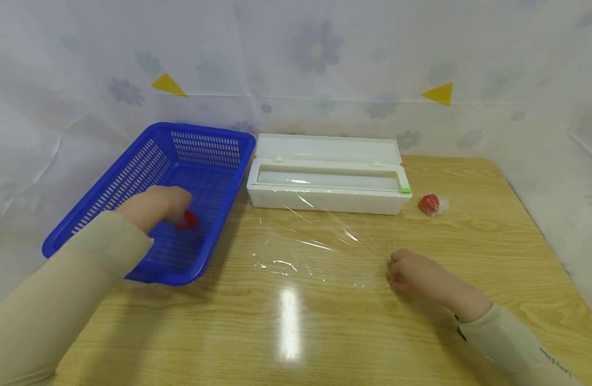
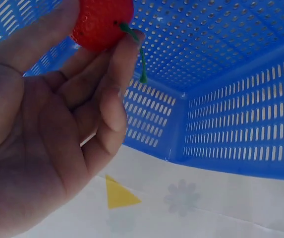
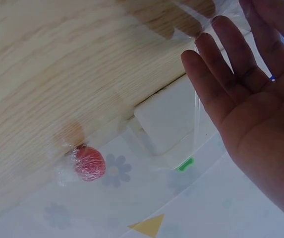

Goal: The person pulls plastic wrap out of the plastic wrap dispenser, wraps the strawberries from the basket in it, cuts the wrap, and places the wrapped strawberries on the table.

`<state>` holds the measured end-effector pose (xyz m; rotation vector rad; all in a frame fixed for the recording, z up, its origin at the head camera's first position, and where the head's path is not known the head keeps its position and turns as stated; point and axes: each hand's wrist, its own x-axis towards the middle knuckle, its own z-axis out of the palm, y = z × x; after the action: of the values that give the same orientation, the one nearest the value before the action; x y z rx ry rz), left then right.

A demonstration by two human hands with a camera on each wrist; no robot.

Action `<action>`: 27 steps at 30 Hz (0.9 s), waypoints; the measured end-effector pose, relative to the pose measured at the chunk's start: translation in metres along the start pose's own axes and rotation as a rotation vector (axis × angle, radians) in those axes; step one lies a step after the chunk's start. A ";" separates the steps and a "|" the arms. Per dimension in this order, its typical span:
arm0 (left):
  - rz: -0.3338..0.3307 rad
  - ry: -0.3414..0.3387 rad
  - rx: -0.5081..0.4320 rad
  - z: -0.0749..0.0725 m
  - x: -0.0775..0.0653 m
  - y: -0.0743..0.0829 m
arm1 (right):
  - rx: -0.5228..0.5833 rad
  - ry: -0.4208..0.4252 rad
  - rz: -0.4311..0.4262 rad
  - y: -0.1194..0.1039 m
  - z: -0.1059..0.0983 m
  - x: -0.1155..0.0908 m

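My left hand (image 1: 163, 206) reaches down inside the blue plastic basket (image 1: 204, 257), gripping a red strawberry (image 2: 102, 22) with a thin green stem between thumb and fingers. At the near right corner of a clear sheet of plastic wrap (image 1: 315, 246), my right hand (image 1: 416, 276) pinches the film's edge, its other fingers loosely bent in the right wrist view. The sheet stretches toward me over the table from a long white wrap dispenser (image 1: 330, 201), whose lid stands open at the back. Inside the dispenser lies the roll (image 1: 325, 180).
Right of the dispenser lies a red fruit (image 1: 428, 204) wrapped in clear film. A small green slider (image 1: 405, 190) sits at the dispenser's right end. The wooden table (image 1: 219, 343) meets a flowered white curtain (image 1: 315, 64) at the back, with yellow triangles on it.
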<state>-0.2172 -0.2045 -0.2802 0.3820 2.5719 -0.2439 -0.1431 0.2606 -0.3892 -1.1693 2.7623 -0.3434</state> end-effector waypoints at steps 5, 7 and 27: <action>-0.064 0.117 -0.018 -0.007 -0.013 -0.007 | 0.004 -0.016 -0.004 0.001 0.000 0.001; -0.077 0.183 -0.027 -0.014 -0.024 -0.007 | 0.002 -0.016 -0.008 0.001 0.001 0.001; 0.201 0.755 -0.024 -0.012 -0.038 0.169 | 0.042 -0.041 0.030 0.000 -0.002 -0.002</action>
<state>-0.1384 -0.0504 -0.2667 0.8507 3.2261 0.0184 -0.1418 0.2622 -0.3873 -1.1114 2.7204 -0.3686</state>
